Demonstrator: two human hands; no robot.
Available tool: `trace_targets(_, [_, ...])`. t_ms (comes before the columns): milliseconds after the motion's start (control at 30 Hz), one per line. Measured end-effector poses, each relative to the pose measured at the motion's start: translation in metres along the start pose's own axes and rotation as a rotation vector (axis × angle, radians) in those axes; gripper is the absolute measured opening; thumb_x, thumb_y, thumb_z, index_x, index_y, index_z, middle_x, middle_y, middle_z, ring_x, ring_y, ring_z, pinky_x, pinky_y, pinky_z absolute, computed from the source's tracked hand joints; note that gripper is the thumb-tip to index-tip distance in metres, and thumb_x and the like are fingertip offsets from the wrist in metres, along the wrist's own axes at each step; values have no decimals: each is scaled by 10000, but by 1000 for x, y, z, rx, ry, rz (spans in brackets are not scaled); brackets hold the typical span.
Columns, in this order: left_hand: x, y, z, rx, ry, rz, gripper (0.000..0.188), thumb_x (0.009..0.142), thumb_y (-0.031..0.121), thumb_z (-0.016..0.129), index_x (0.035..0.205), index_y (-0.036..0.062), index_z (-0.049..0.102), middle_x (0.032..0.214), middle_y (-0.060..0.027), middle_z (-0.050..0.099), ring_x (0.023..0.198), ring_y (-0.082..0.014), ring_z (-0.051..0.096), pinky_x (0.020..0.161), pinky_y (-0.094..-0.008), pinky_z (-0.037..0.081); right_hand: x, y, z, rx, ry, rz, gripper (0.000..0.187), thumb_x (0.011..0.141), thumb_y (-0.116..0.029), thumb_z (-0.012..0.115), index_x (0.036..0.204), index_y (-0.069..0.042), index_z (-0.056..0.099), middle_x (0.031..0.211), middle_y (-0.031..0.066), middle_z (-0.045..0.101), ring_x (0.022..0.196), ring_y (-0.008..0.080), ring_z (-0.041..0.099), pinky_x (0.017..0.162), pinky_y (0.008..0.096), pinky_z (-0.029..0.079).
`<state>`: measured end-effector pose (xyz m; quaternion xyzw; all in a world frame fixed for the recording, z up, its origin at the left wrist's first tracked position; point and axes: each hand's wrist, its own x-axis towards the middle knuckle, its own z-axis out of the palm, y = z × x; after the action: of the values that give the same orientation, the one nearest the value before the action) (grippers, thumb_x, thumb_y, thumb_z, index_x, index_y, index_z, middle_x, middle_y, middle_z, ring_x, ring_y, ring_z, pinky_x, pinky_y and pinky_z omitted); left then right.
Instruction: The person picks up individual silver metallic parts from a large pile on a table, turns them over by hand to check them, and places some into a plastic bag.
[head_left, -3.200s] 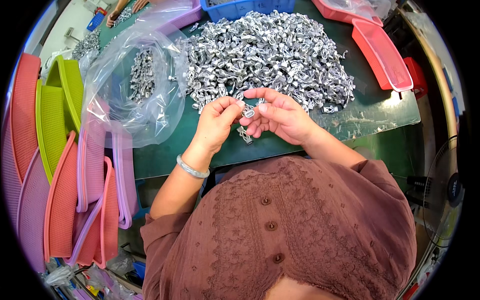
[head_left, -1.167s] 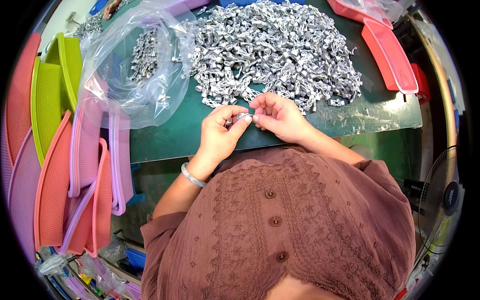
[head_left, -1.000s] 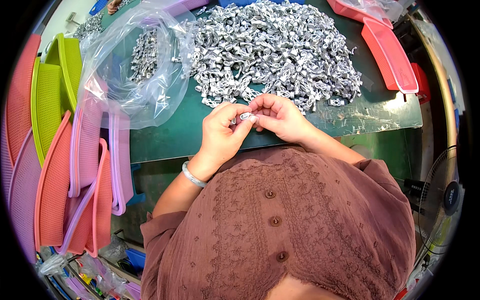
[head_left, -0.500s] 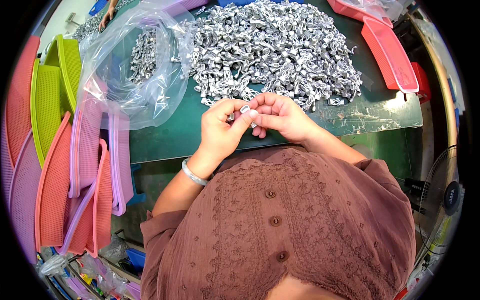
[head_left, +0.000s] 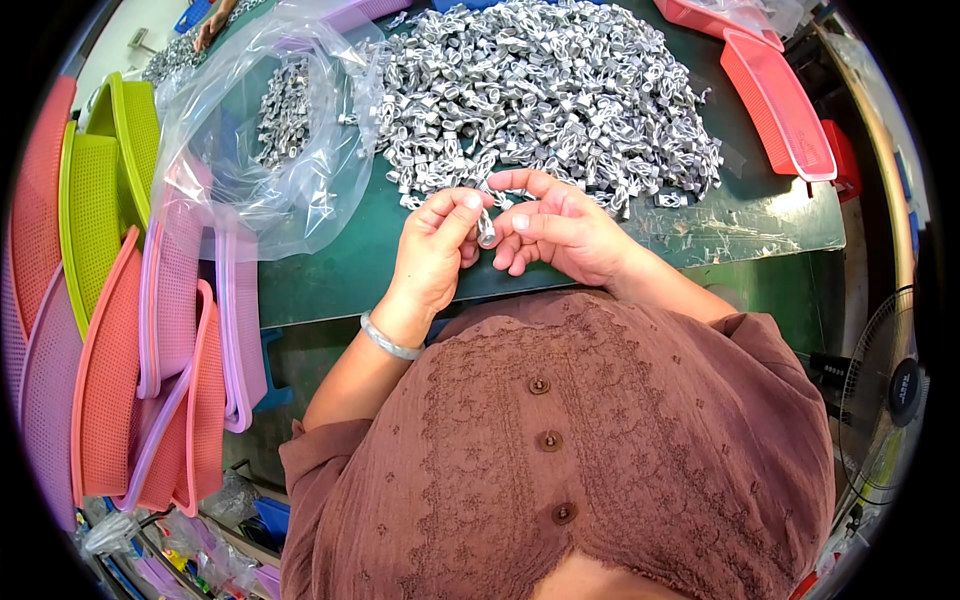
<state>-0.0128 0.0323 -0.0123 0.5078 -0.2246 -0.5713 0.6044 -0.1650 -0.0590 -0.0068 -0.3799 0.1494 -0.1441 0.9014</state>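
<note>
Over the near edge of the green table, my left hand (head_left: 430,250) pinches a small grey plastic piece (head_left: 487,230) between thumb and fingers. Its round, cap-like end points down toward me. Close beside it, my right hand (head_left: 580,238) has its fingers curved and spread, with the index finger near the top of the piece. Whether a right fingertip touches the piece I cannot tell. Just beyond both hands lies a big heap of similar grey and white pieces (head_left: 550,95), many with a loop or strap.
Left of the heap, a clear plastic bag (head_left: 335,215) stands open, with more grey pieces (head_left: 285,110) showing. Stacked pink, purple and green baskets (head_left: 105,360) rise at my left. A red tray (head_left: 775,100) sits on the table's right, near a fan (head_left: 880,390). Another person's hand (head_left: 208,32) shows far left.
My right fingers have opened and come away from the pinch. The grey piece now hangs lower from my left hand, its round end turned downward.
</note>
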Motion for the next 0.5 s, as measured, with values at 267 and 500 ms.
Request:
trace_targets(267, [3,-3,-3,-126,-147,126,218,902,128,434,1044,12,552,779,-19,567,635,-59,475,576,-199,384,3,2,-1,-272,35,-54,471,825,-59,573,1228,-27,333,861,78,583,718,139,578,639,243,474])
trace_targets(500, [6,-4,-8,-184,-197,79,280,883,105,428,1125,-11,508,896,-62,569,682,-88,491,594,-218,400,2,3,-3,-376,55,-84,440,813,-51,579,1203,-28,375,819,43,581,693,104,550,619,220,456])
